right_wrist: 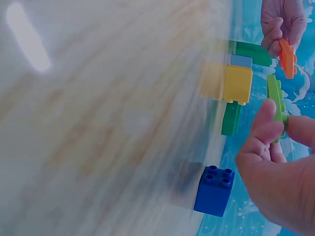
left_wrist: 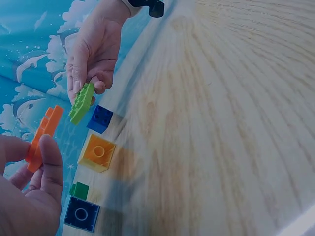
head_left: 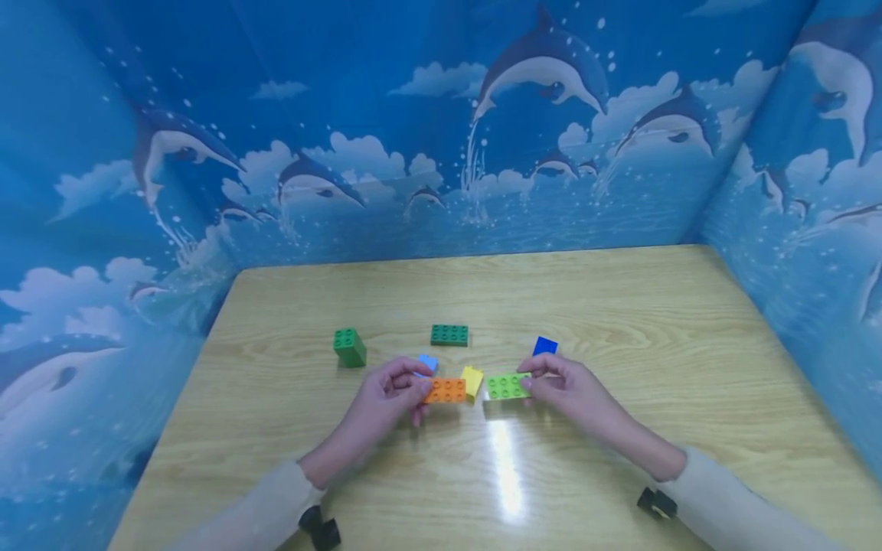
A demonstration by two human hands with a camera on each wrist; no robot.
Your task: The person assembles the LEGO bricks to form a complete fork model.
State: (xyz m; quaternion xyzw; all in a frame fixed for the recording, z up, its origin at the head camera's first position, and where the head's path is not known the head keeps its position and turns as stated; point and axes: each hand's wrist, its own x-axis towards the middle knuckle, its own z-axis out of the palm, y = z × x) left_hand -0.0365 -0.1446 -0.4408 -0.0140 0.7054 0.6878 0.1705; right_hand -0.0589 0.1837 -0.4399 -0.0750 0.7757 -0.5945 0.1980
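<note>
My left hand (head_left: 394, 389) pinches an orange toy brick (head_left: 445, 390) by its left end, studs facing up. Opposite it, my right hand (head_left: 570, 389) holds a lime green brick (head_left: 507, 386) between thumb and fingers. In the head view the two bricks stand level, a small gap between their near ends. Both are raised above the table, as the right wrist view shows with the orange brick (right_wrist: 287, 59) and lime brick (right_wrist: 275, 101). Behind the gap a yellow brick (head_left: 472, 383) lies on the table. A light blue brick (head_left: 428, 363) is partly hidden by my left fingers.
Farther back on the wooden table (head_left: 586, 298) lies a flat dark green brick (head_left: 449, 335). A tall green brick (head_left: 350, 348) stands to the left, and a dark blue brick (head_left: 545, 346) sits just beyond my right hand. A dolphin-print curtain (head_left: 386, 153) encloses the table.
</note>
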